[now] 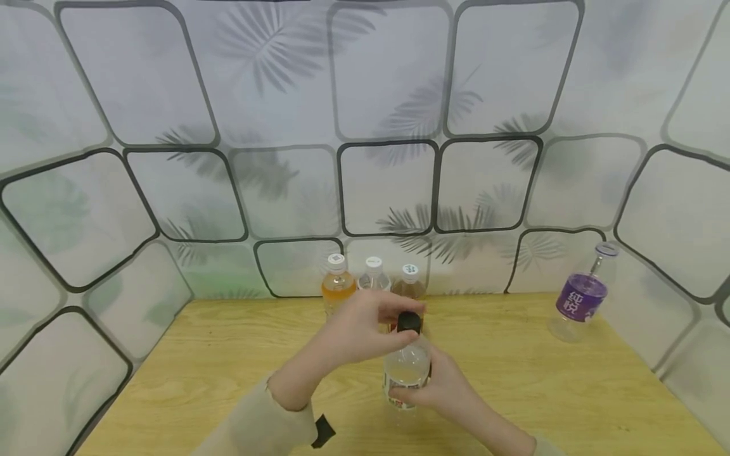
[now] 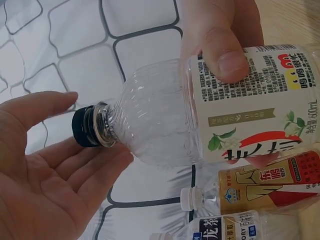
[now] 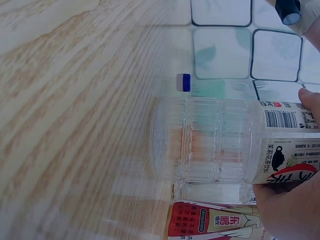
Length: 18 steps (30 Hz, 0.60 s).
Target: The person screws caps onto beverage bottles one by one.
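Observation:
A clear plastic bottle (image 1: 406, 364) with a black cap (image 1: 409, 322) and a pale printed label is upright in front of me. My right hand (image 1: 441, 386) grips it around the label, thumb on the near side. Over the top comes my left hand (image 1: 365, 326), its fingers and thumb spread on either side of the cap. In the left wrist view a gap shows between the thumb and the cap (image 2: 90, 126), and the fingers stretch past the bottle's neck (image 2: 107, 122). Whether the bottle's base (image 3: 167, 140) touches the table cannot be told.
Behind the hands stand an orange-drink bottle (image 1: 339, 288), a clear bottle (image 1: 374, 278) and a brownish bottle (image 1: 409, 289), all white-capped. A purple-labelled bottle (image 1: 582, 297) stands on the right side of the wooden table (image 1: 513, 354). Patterned cloth walls (image 1: 388, 183) enclose the table.

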Tool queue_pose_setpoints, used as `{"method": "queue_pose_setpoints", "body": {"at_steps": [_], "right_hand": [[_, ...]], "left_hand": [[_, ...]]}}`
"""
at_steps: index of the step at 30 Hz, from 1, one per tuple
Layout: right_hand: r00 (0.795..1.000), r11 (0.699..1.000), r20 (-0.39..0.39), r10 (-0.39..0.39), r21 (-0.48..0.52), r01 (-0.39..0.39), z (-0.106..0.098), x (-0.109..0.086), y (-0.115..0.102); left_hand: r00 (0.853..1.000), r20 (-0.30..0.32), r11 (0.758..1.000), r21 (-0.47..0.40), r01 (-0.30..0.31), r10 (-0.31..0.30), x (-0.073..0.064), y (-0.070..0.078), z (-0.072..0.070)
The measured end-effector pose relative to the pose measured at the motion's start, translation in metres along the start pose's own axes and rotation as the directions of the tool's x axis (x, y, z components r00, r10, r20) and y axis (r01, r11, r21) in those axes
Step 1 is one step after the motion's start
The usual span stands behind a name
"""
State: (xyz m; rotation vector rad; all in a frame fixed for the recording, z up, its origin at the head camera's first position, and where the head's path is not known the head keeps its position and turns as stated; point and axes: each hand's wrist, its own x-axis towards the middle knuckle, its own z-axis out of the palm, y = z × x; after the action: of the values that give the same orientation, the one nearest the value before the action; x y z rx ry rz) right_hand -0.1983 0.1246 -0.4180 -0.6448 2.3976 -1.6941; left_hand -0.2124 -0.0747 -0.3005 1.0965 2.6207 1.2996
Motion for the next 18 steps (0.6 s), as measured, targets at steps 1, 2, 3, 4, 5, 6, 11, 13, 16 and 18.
{"method": "queue_pose_setpoints", "body": {"at_steps": [1, 2, 3, 4, 5, 6, 11, 13, 16, 18], "right_hand": [[1.000, 1.000, 0.002, 0.004, 0.001, -0.004, 0.000, 0.000, 0.000], [1.000, 1.000, 0.001, 0.012, 0.000, -0.012, 0.000, 0.000, -0.001], [1.000, 1.000, 0.002, 0.017, -0.003, -0.017, 0.000, 0.000, -0.001], [1.000, 1.000, 0.000, 0.022, -0.006, -0.022, 0.000, 0.000, -0.002], [1.000, 1.000, -0.003, 0.027, -0.010, -0.027, 0.000, 0.000, -0.002], [1.000, 1.000, -0.005, 0.027, -0.014, -0.027, 0.000, 0.000, -0.002], [1.000, 0.999, -0.008, 0.029, -0.013, -0.029, 0.001, -0.001, -0.003], [1.000, 1.000, -0.008, 0.023, -0.012, -0.023, 0.001, -0.001, -0.003], [1.000, 1.000, -0.008, 0.023, -0.007, -0.023, 0.001, -0.001, -0.002], [1.000, 1.000, -0.012, 0.027, -0.004, -0.027, 0.001, 0.000, -0.001]], "left_hand": [[1.000, -0.023, 0.999, 0.037, 0.004, -0.003, -0.001, 0.001, 0.001], [0.998, -0.056, 0.997, 0.083, 0.005, -0.001, -0.002, 0.003, 0.003], [0.995, -0.096, 0.990, 0.137, 0.012, 0.001, -0.003, 0.005, 0.005], [0.990, -0.143, 0.980, 0.196, 0.021, 0.008, -0.003, 0.007, 0.007], [0.981, -0.194, 0.965, 0.259, 0.028, 0.023, -0.004, 0.009, 0.009], [0.970, -0.242, 0.947, 0.318, 0.041, 0.039, -0.004, 0.010, 0.011], [0.928, -0.362, 0.865, 0.490, 0.107, 0.090, -0.006, 0.012, 0.017], [0.931, -0.353, 0.863, 0.494, 0.105, 0.089, -0.005, 0.011, 0.017], [0.951, -0.301, 0.901, 0.429, 0.068, 0.071, -0.004, 0.008, 0.014], [0.971, -0.236, 0.946, 0.323, 0.034, 0.045, -0.002, 0.005, 0.010]]}}
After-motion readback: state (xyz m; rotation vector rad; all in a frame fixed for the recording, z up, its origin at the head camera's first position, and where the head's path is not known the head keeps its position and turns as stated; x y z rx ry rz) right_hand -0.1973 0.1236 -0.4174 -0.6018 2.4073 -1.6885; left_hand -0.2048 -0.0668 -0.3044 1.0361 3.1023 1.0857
